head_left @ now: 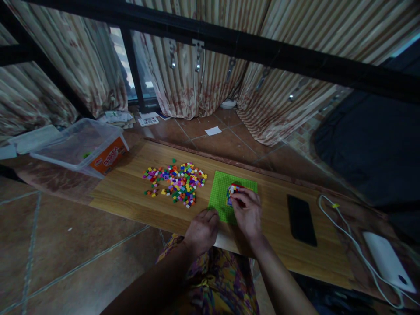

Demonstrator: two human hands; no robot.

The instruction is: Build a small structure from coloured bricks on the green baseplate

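While left hand pins the green baseplate at its 7 o'clock corner, fingers flat, holding nothing, right hand pinches down on the small brick cluster; bricks look light, stiff, prob. best gripped by their sides.

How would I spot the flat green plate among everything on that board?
Find the long wooden board lying across the tiled floor. Right of the loose heap of tiny multicoloured bricks lies the square bright-green studded baseplate, under the person's left hand and right hand. It alone is flat, single-coloured and carries a small built cluster.
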